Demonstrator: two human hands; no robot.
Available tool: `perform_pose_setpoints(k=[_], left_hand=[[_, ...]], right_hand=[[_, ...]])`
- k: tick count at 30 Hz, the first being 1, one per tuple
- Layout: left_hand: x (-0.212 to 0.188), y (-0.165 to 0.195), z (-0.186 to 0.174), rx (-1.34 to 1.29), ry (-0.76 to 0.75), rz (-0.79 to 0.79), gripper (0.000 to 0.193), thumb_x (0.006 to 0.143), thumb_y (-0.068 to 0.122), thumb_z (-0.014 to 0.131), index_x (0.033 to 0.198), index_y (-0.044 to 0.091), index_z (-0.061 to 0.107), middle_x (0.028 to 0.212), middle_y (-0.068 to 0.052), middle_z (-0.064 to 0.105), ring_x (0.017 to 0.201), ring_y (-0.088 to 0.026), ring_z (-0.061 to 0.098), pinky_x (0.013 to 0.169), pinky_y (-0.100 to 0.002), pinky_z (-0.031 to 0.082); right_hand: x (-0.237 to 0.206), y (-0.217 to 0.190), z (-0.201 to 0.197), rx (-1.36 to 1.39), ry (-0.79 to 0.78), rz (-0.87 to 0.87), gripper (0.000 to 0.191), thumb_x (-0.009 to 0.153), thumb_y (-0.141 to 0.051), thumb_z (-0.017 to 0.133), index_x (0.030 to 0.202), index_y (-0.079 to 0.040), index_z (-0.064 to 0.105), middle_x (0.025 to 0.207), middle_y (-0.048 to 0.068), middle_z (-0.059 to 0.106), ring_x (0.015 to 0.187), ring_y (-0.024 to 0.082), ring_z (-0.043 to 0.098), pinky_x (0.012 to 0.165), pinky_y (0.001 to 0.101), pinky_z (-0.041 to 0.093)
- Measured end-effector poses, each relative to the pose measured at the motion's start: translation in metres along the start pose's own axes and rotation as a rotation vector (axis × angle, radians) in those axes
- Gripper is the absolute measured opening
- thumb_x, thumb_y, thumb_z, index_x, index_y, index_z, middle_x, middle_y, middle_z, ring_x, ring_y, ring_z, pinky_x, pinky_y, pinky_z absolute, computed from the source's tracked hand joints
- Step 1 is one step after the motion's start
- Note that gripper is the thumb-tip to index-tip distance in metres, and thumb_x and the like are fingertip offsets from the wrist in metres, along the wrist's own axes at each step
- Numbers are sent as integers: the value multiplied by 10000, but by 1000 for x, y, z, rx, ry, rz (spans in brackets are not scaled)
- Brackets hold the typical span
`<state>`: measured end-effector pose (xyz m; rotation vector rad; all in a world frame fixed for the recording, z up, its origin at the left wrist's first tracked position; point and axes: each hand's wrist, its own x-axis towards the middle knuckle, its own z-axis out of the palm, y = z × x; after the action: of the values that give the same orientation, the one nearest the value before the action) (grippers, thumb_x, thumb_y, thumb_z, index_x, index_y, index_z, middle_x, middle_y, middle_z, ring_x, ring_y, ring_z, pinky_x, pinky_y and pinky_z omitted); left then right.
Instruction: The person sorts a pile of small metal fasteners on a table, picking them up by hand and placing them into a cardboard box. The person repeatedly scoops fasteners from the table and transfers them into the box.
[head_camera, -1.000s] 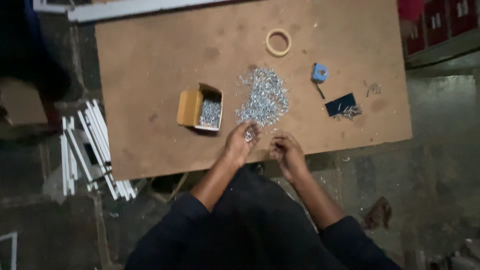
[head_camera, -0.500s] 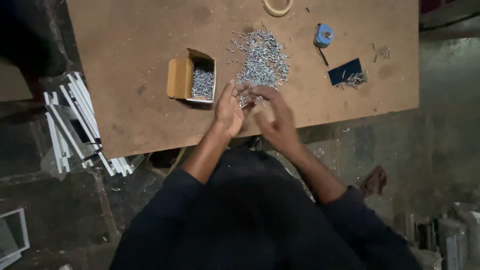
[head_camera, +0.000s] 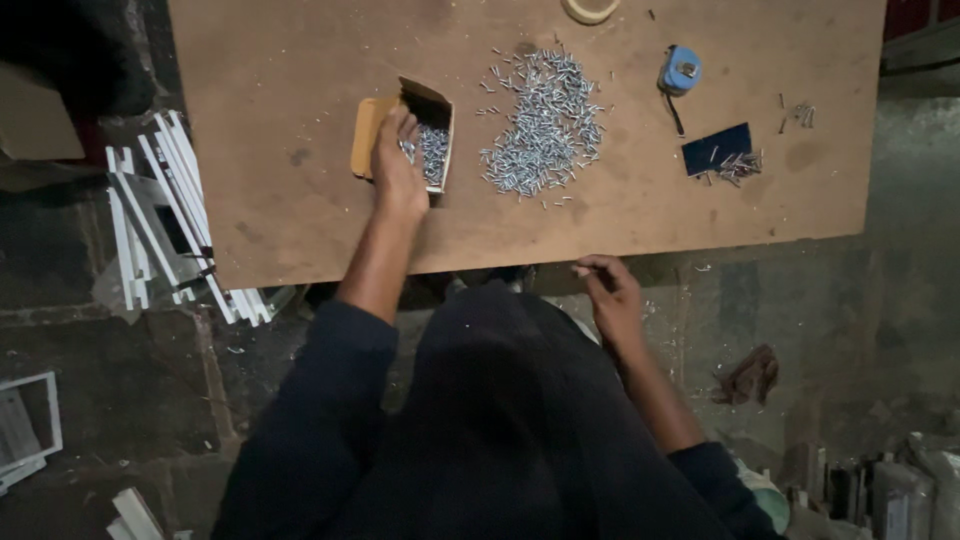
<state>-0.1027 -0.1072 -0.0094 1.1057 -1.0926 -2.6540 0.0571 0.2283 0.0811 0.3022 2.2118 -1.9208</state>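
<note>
My left hand (head_camera: 397, 168) reaches into a small open cardboard box (head_camera: 441, 103) on a brown board (head_camera: 270, 90). Its fingers are curled over a bunch of small silvery screws, and more screws lie inside the box. To the right of the box, a loose pile of the same screws (head_camera: 543, 128) is spread on the board. My right hand (head_camera: 611, 297) hangs below the board's near edge, apart from the pile. Its fingers are loosely curled and I see nothing in them.
A blue tape measure (head_camera: 680, 70), a dark blue card (head_camera: 716, 150) with a few screws on it and a roll of tape (head_camera: 590, 8) lie on the board's right and far side. White strips (head_camera: 150, 215) are stacked on the floor at left. A rag (head_camera: 749, 376) lies at right.
Both hands were together at the near edge of the screw pile. My left hand has moved left to the box with screws, and my right hand has dropped back off the board.
</note>
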Motion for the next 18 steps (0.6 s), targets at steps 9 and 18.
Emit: perform_pose_setpoints(k=[9, 18], left_hand=[[-15, -6, 23, 30, -56, 209, 462, 985, 302, 629, 1353, 23, 605, 1355, -100, 626, 1232, -200, 596, 1066, -342, 467], [-138, -46, -31, 237, 269, 155, 404, 980, 317, 607, 1339, 136, 645, 1333, 17, 644, 1220, -175, 541, 1012, -378, 433]], right_hand=[[41, -3, -16, -104, -185, -85, 122, 1015, -65, 672, 1117, 3, 677, 990, 65, 721, 943, 117, 681, 870, 261, 544], [179, 1, -33, -788, -506, -263, 474, 871, -214, 793, 1294, -69, 635, 1140, 179, 671, 949, 322, 688, 875, 429, 566]])
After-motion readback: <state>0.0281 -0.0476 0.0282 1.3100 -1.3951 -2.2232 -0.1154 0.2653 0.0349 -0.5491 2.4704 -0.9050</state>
